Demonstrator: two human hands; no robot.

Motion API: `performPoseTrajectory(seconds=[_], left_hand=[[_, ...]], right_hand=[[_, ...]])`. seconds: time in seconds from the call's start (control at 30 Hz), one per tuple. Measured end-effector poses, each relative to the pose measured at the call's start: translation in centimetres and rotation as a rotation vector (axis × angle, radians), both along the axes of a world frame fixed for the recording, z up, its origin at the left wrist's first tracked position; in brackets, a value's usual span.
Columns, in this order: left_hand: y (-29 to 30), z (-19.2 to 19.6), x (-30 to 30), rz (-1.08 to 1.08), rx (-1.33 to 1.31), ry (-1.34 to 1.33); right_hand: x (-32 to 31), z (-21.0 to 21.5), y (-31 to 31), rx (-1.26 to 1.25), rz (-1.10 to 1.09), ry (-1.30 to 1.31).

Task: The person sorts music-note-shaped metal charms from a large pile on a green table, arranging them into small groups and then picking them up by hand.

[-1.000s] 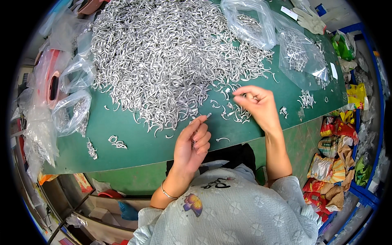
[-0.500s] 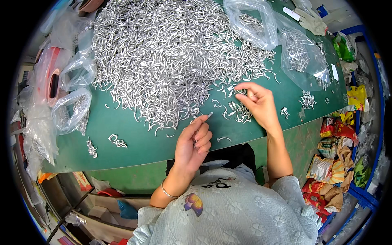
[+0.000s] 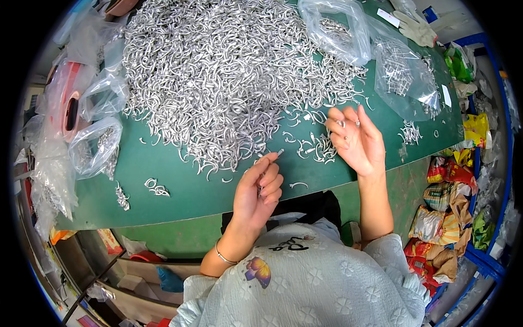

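Left hand sat at the near edge of the green table top, fingers curled narrow, thumb and forefinger pinching one small silver bent metal clip at its tip, pointed toward 1 o'clock. Right hand was raised palm-up at about 3 o'clock from the left hand, fingers loosely bent, pinching a tiny silver piece between the fingertips; a second piece near the forefinger, too small to tell.

Big heap of silver curved metal clips covered the table at 12 o'clock from the hands, its near fringe just beside the left fingertips. Small scatter of loose clips lay between the two hands, touching the table. Two little clumps of clips sat at 9 o'clock from the left hand, well apart from the heap.

Clear plastic bags holding clips lay at 1 o'clock from the right hand; more clear bags at the table's 9 o'clock edge. White work glove at far 1 o'clock. Colourful snack wrappers piled off the table at 4 o'clock.
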State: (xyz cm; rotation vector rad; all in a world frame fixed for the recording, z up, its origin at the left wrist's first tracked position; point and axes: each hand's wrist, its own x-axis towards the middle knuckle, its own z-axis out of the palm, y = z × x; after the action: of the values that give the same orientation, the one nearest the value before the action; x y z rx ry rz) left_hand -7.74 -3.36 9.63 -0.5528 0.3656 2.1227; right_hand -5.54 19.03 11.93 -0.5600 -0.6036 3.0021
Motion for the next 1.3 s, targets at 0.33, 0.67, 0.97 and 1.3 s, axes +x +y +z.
performPoseTrajectory(seconds=[0.33,0.67,0.97,1.3], left_hand=[[0.1,0.1,-0.1,-0.007,0.0,0.017],[0.0,0.2,0.0,0.0,-0.008,-0.006],[0.3,0.3,0.1,-0.012,-0.027,-0.019],[-0.2,-0.1,0.1,0.001,0.013,-0.002]], right_hand=[[2.3,-0.7,-0.6,1.542,0.288,-0.155],[1.8,-1.3,-1.5,1.635,0.306,-0.03],[1.3,-1.4,-2.9,1.899,0.257,0.113],[1.5,-1.4,-2.8,1.599,0.322,-0.084]])
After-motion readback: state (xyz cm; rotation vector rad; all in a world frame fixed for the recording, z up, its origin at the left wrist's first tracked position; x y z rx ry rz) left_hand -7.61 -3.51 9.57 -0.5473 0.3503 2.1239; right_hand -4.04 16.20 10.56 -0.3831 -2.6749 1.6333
